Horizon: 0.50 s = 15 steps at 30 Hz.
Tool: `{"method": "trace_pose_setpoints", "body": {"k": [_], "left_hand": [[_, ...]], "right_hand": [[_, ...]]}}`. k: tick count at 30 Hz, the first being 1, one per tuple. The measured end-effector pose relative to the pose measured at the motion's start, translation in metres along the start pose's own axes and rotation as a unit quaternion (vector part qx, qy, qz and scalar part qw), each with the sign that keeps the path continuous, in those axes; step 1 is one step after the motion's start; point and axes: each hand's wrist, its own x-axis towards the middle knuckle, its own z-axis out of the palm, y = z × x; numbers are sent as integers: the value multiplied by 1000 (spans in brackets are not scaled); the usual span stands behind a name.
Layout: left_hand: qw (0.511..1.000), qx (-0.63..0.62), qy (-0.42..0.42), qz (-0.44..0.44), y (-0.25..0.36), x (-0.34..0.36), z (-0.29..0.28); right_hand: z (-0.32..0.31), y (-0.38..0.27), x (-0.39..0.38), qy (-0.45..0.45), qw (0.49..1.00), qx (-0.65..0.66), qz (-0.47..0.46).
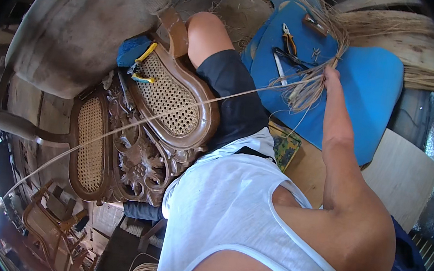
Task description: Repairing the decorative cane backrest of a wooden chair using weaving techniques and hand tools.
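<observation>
Head view: the right hand [332, 73] reaches to the upper right of the frame and is closed around a bundle of rattan cane strands [306, 89], which hangs over a blue mat [376, 83]. One long cane strand [177, 113] runs taut from that hand down and left across the frame, passing over a carved wooden chair back [170, 99] with a woven cane panel at centre left. A yellow clip [145, 56] sits at the panel's upper edge. Pliers [289, 39] with orange handles and other small tools lie on the mat, just beside the bundle. More loose cane [397, 27] lies along the upper right edge. The left hand is not in view.

The strand looks light, thin and springy, stiff enough to hold a line yet likely to kink or split if bent sharply. It is best pinched close to the working end, with the rest kept under gentle tension.
</observation>
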Motion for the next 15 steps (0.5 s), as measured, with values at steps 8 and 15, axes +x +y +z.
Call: {"method": "trace_pose_setpoints", "body": {"k": [8,15], "left_hand": [[953,247,166,64,-10,-39,-80],[790,512,330,-68,35,-162,-142]], "right_hand": [[-59,3,94,68,989,-95,-88],[11,-83,-131,86,779,-478,-397]]}}
